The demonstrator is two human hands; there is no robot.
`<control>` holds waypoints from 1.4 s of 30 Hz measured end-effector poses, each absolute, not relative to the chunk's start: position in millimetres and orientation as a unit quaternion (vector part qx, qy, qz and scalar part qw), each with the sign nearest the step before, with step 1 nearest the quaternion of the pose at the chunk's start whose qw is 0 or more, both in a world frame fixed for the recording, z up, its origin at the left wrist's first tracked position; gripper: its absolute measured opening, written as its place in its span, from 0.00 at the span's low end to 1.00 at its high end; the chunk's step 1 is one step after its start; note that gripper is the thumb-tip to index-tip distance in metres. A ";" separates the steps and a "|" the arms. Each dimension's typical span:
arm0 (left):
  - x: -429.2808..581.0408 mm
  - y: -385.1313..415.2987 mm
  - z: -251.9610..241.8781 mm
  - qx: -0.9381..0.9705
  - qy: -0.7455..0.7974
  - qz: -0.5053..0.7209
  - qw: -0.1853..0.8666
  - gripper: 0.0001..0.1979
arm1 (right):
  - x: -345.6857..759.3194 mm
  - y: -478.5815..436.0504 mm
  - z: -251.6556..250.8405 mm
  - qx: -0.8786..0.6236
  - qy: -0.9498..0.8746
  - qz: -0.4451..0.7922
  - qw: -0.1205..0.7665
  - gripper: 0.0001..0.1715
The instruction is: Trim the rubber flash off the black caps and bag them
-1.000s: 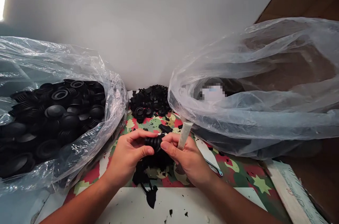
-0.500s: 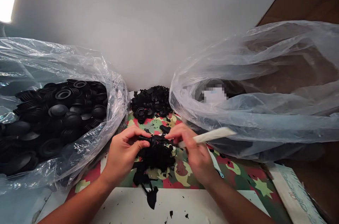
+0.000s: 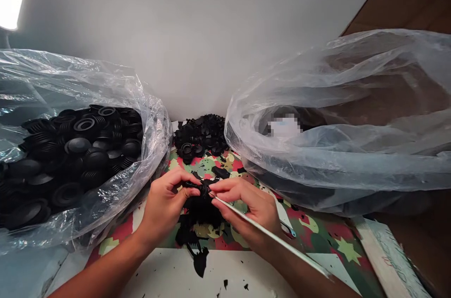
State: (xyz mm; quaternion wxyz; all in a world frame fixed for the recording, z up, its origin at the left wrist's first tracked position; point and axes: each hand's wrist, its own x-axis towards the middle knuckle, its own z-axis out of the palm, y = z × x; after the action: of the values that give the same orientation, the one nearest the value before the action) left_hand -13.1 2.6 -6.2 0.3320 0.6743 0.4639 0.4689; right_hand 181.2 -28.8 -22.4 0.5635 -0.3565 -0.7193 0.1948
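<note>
My left hand (image 3: 165, 204) pinches a small black rubber part (image 3: 203, 189) between thumb and fingertips, over the middle of the work surface. Close on its right, my right hand (image 3: 248, 206) is closed on a long, flat white tool (image 3: 268, 232). The tool's tip points at the black part, and its other end slants back over my right forearm. Whether the tip touches the part is hard to tell. Under both hands lies a heap of black scraps (image 3: 202, 213), with a loose pointed scrap (image 3: 200, 263) nearer to me.
A clear plastic bag (image 3: 157, 115) holding black ribbed parts (image 3: 77, 162) stands at the left. Another plastic bag (image 3: 317, 166) opens at the right. Behind my hands, a black pile (image 3: 200, 133) sits on a patterned cloth (image 3: 317, 227). A wooden board (image 3: 387, 246) lies at the right.
My right hand has moved left to the black part. The white tool has swung round, its far end now lower and toward me. My left hand has hardly moved.
</note>
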 end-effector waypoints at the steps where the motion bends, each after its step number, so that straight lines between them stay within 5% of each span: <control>1: -13.1 2.3 -6.6 0.677 0.463 0.466 0.330 0.05 | 181.4 -27.9 -24.0 -0.351 -0.729 0.183 0.559 0.05; 42: -10.0 -2.6 -2.6 0.660 0.486 0.455 0.348 0.03 | 178.2 -18.3 -31.0 -0.394 -0.728 0.034 0.559 0.10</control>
State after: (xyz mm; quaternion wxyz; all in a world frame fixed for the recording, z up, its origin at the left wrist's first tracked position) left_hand -10.0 -2.6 -2.6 0.3479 0.6600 0.4862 0.4550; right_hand 178.2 -18.3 -31.0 0.5594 -0.3943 -0.7283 0.0340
